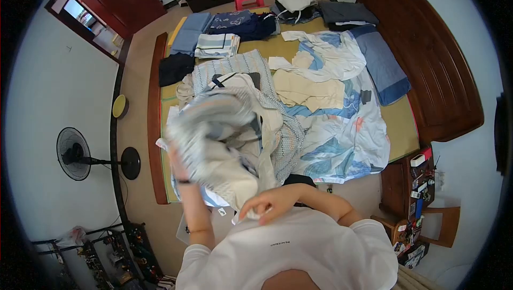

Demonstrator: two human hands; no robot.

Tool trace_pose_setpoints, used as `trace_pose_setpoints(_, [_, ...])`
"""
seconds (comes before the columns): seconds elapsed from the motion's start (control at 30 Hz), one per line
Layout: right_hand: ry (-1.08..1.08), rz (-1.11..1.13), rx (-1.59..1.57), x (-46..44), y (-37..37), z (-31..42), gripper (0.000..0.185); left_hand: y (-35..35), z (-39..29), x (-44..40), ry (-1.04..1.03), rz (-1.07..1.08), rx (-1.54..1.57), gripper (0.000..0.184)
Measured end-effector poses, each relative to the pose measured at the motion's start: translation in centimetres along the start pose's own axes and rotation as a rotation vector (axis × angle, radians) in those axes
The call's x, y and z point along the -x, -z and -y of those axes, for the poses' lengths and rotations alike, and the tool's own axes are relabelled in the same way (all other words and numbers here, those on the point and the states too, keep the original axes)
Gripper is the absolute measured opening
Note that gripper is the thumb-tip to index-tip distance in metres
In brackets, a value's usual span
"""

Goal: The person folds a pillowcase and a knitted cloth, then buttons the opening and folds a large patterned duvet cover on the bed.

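In the head view, a white, grey and blue striped cloth [200, 124] is bunched over the bed and smeared by motion. My left hand [179, 164] is at its left edge, against the fabric, its fingers too blurred to make out. Close to my chest, my right hand [269, 204] has its fingers curled round a pinch of white cloth. A cream part of the bundle [235, 180] hangs between my hands. Beneath and beyond it lies a patterned quilt [288, 146]. Crumpled cream trousers or a similar garment [307, 89] lie to the right.
Folded dark clothes [243, 25], a striped folded stack [217, 45] and a black folded garment [176, 69] line the bed's far and left sides. A blue pillow [379, 65] rests by the wooden headboard [427, 55]. A standing fan [75, 154] is on the left, a cluttered desk [419, 183] on the right.
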State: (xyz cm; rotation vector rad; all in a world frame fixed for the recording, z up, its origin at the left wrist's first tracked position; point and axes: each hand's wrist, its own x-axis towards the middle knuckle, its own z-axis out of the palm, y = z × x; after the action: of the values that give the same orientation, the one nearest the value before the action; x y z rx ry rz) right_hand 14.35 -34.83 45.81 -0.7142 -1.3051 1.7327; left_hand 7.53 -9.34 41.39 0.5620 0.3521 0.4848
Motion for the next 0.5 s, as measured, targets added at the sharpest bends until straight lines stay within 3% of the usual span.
trace_pose_setpoints(0.03, [-0.009, -0.159, 0.018, 0.8, 0.2, -0.1, 0.032, -1.0, -2.1, 1.9, -0.093, -0.04, -0.026, 0.025])
trace_pose_setpoints(0.07, [-0.002, -0.154, 0.016, 1.5, 0.6, -0.4, 0.032, -1.9, -4.0, 4.1, -0.198, -0.076, -0.079, 0.023])
trace_pose_setpoints(0.13, [-0.096, -0.471, 0.017, 2.7, 1.0, -2.2, 0.031, -3.2, -7.0, 8.5, -0.426, -0.159, -0.252, 0.021])
trace_pose_setpoints(0.27, [0.039, -0.396, 0.196, 2.9, 2.1, -6.2, 0.03, -4.5, -8.6, 14.5, -0.69, -0.4, -0.563, 0.016])
trace_pose_setpoints(0.33, [-0.022, -0.621, 0.181, 3.1, 2.9, -7.1, 0.027, -4.2, -7.3, 15.8, -0.676, -0.521, -0.681, 0.014])
trace_pose_setpoints(0.4, [0.164, -0.935, 0.397, 4.1, 4.6, -8.7, 0.022, -3.2, -4.7, 16.3, -0.556, -0.617, -0.77, 0.012])
trace_pose_setpoints(0.47, [0.025, -1.325, 0.014, 5.9, 5.2, -7.5, 0.021, -1.8, -1.2, 16.2, -0.334, -0.647, -0.854, 0.01])
trace_pose_setpoints(0.5, [0.041, -1.341, -0.043, 7.5, 6.2, -7.6, 0.02, -0.9, 0.5, 15.9, -0.206, -0.641, -0.895, 0.009])
